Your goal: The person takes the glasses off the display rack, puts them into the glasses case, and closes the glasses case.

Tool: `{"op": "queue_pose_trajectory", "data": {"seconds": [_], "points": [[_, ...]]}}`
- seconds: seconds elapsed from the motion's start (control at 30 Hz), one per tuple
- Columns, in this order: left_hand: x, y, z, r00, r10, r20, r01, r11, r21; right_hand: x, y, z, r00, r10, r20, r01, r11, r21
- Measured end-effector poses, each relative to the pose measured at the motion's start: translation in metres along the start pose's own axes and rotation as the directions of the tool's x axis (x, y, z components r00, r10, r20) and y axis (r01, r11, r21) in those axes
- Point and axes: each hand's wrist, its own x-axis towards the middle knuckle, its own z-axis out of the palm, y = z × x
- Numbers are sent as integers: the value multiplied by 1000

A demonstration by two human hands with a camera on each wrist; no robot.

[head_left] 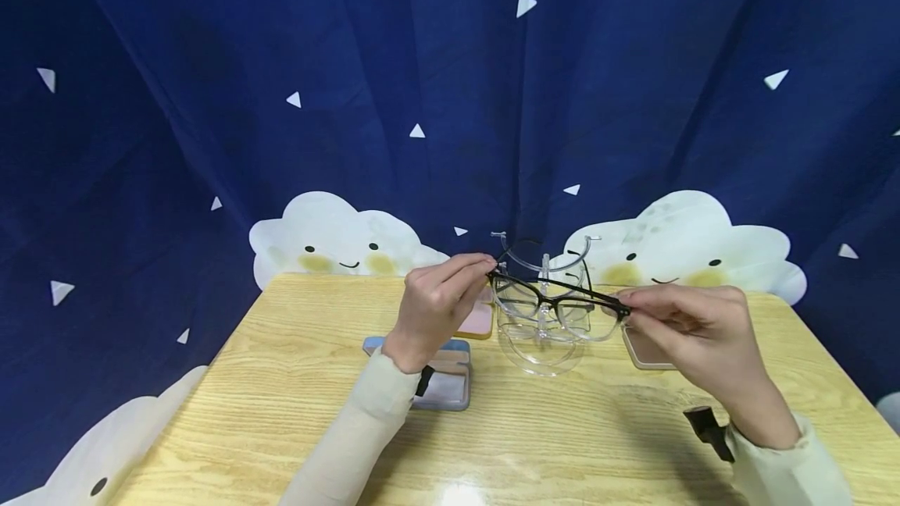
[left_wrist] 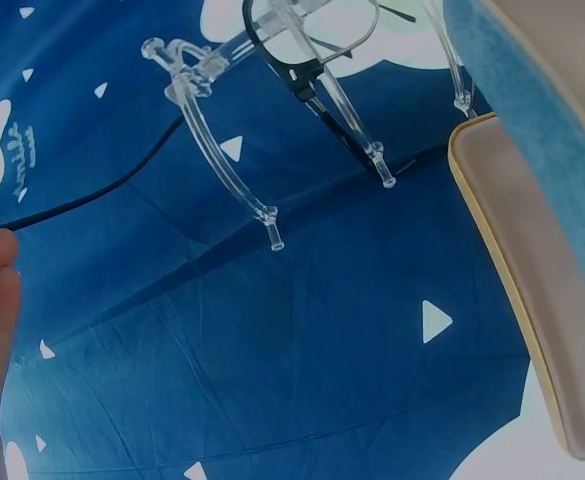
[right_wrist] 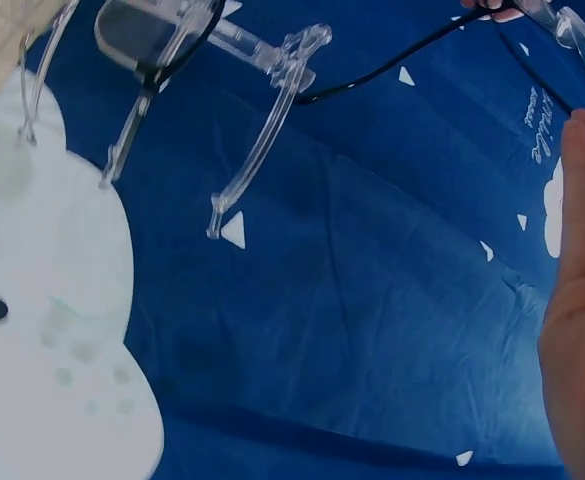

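A pair of eyeglasses [head_left: 545, 301] with a black upper frame and clear lower rims is held up in the head view, between both hands. My left hand [head_left: 439, 304] pinches its left end with the fingertips. At the right end, my right hand [head_left: 703, 334] grips the corner by the hinge between thumb and fingers. Directly behind the eyeglasses stands a clear plastic display stand [head_left: 545, 265] with curved arms, partly hidden by them. Another dark-framed pair of glasses [left_wrist: 305, 80] rests on this stand in the left wrist view.
An open blue glasses case [head_left: 458, 403] lies under my left wrist. Behind it sits a pink case with a yellow rim [head_left: 480, 322]. Another case [head_left: 648, 354] lies partly behind my right hand. A blue curtain [head_left: 450, 61] hangs beyond the wooden table [head_left: 548, 436].
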Motion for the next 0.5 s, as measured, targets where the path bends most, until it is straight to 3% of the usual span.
{"op": "queue_pose_trajectory", "data": {"seconds": [0.27, 0.5], "points": [[-1, 1, 1, 1000, 4, 8, -4, 1000, 3, -2, 4, -3, 997, 78, 1, -77, 987, 138], [-1, 2, 0, 1000, 6, 4, -6, 1000, 4, -4, 6, -4, 996, 80, -40, -76, 993, 94]]}}
